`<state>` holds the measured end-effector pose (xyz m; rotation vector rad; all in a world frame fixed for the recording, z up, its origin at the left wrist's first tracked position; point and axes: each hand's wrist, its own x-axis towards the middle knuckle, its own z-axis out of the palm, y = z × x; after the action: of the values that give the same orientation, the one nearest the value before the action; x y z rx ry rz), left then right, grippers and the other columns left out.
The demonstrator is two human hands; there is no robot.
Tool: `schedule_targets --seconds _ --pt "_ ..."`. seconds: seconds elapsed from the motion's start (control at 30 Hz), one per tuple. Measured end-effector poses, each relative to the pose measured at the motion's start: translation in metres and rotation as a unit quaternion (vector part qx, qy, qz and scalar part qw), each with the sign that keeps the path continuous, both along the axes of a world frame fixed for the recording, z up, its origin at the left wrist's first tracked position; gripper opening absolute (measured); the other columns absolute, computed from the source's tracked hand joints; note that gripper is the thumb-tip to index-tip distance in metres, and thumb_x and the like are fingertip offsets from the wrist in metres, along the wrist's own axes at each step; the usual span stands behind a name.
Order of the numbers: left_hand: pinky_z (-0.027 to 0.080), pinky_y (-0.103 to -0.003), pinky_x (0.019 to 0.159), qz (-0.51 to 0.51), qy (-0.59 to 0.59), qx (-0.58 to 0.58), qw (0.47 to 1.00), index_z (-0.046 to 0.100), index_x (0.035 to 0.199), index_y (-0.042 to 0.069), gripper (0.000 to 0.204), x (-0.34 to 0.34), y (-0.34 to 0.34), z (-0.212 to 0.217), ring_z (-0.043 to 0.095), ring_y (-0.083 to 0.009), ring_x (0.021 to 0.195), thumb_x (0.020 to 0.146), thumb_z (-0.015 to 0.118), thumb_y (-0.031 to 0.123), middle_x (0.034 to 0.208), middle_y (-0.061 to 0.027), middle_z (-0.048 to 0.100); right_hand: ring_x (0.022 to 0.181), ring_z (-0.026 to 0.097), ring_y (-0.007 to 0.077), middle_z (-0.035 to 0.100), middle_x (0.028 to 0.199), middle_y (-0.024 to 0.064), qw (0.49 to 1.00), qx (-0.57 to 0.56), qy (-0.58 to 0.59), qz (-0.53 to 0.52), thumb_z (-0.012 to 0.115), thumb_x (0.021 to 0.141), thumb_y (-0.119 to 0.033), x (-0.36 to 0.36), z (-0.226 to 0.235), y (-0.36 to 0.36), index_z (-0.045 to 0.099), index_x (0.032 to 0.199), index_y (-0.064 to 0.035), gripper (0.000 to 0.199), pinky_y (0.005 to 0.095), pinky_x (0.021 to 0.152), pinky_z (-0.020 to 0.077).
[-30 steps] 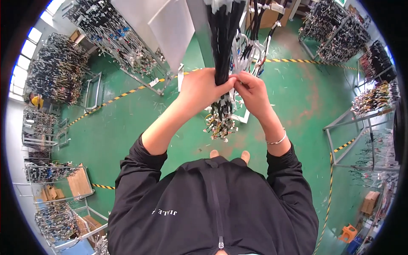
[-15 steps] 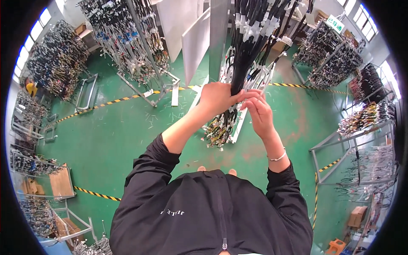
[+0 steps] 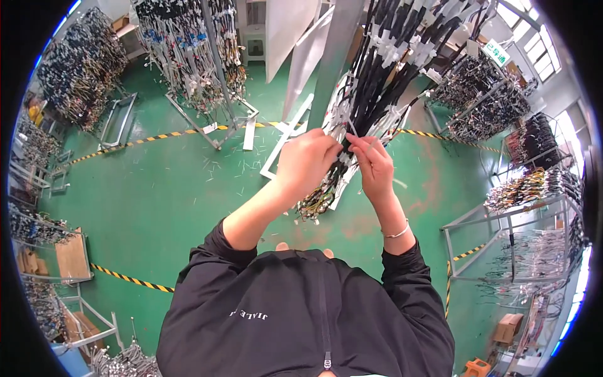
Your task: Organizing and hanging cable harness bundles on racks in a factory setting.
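Observation:
A thick bundle of black wire harnesses with white connectors hangs in front of me, its lower ends fanning out in coloured wires below my hands. My left hand is closed against the left side of the bundle; its fingertips are partly hidden among the wires. On the other side, my right hand pinches with thumb and forefinger at the front of the bundle. A thin whitish strip that looks like a cable tie shows at those fingertips. A bracelet circles my right wrist.
A grey metal post and white panels stand just left of the bundle. Racks of hanging harnesses line the left, back and right. Yellow-black tape marks the green floor, with white scraps scattered. An orange stool is at lower right.
My left hand has shifted from around the bundle to its left side, slightly lower. The right fingers have moved in to the front, and the bundle looks more spread. The view has shifted slightly.

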<state>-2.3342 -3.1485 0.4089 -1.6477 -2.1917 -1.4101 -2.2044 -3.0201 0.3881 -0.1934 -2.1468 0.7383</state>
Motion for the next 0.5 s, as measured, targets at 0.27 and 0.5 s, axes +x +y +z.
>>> schedule_targets --seconds 0.27,0.5 --pt "0.052 -0.035 0.068 -0.108 -0.014 0.064 0.992 0.068 0.095 0.009 0.021 0.005 -0.017 0.016 0.064 -0.0264 0.08 0.076 0.063 0.004 0.104 -0.0081 0.06 0.075 0.059 0.0299 0.065 0.084 0.0109 0.995 0.095 0.031 0.019 0.068 0.073 -0.002 -0.019 0.006 -0.003 0.071 0.092 -0.0029 0.02 0.0373 0.067 0.0475" --pt "0.048 -0.041 0.089 -0.124 0.0 -0.004 0.992 0.065 0.111 0.004 0.032 -0.029 0.02 -0.025 0.058 -0.035 0.107 0.081 0.057 0.0 0.108 -0.0161 0.063 0.079 0.065 0.0245 0.067 0.086 0.0136 0.999 0.024 0.017 0.024 0.062 0.085 0.004 -0.004 -0.019 0.012 0.069 0.095 0.0043 0.012 0.0323 0.073 0.0515"
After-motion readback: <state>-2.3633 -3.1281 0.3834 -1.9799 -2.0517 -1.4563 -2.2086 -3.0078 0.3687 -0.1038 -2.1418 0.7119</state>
